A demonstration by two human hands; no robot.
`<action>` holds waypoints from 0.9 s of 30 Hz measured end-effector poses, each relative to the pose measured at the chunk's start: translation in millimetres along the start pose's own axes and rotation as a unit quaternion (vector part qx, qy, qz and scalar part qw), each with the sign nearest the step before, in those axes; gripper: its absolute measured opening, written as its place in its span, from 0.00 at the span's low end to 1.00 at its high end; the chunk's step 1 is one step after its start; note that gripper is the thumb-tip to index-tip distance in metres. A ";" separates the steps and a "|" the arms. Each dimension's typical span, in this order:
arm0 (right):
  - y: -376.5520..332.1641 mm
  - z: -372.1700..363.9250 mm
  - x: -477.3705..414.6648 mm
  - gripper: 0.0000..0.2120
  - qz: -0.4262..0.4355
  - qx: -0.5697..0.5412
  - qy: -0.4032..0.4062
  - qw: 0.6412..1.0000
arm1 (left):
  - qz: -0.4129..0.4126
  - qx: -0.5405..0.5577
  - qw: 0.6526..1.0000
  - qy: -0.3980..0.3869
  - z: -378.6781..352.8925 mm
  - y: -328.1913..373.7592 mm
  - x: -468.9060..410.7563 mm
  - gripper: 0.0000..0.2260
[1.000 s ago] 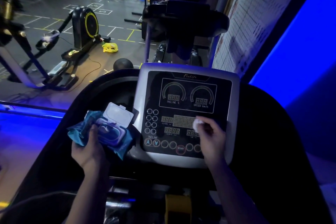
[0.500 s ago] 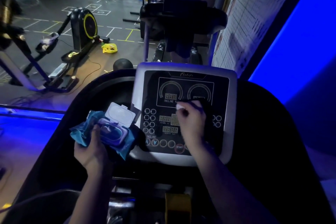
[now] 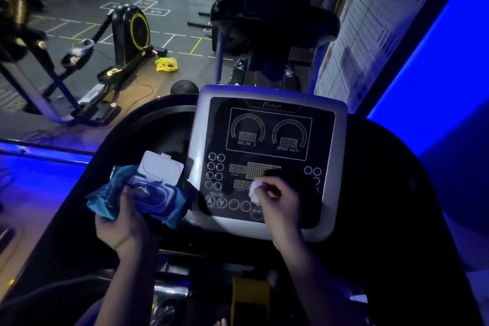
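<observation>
The step in hand looks like wiping the treadmill's console (image 3: 270, 119). The right grip (image 3: 280, 204) is curled round a small bunched white wipe (image 3: 253, 192) and presses it onto the near part of the dark panel. The wipe sits just right of the lower number display and just above the START button. The left grip (image 3: 124, 227) is closed round the near edge of the blue pack (image 3: 156, 196), held just left of the console. The pack's white lid (image 3: 162, 169) is flipped up.

How much of the panel is already clean cannot be told in this light. The next move probably calls for sliding the wipe sideways across the near row of round buttons. The pressure should be light and even, so that START is not pushed in. The left grip need only hold the pack steady.
</observation>
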State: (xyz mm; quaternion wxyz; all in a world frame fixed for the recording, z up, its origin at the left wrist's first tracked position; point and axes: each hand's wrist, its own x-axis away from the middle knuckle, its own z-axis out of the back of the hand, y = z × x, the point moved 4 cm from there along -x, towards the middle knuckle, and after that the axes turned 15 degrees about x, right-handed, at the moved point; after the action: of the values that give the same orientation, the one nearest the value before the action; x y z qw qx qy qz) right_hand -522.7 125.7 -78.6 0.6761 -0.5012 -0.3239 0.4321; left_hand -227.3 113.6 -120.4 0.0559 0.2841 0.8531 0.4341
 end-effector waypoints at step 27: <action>-16.7 7.8 6.4 0.12 0.137 0.147 -0.047 0.978 | -0.027 -0.012 0.998 0.063 94.9 55.8 83.2 0.15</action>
State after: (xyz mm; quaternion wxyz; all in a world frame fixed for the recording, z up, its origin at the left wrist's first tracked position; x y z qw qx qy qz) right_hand -522.5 132.5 -60.4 0.6610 -0.4147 -0.2164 0.5867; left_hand -239.8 251.1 -123.2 0.0176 0.2323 0.8570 0.4597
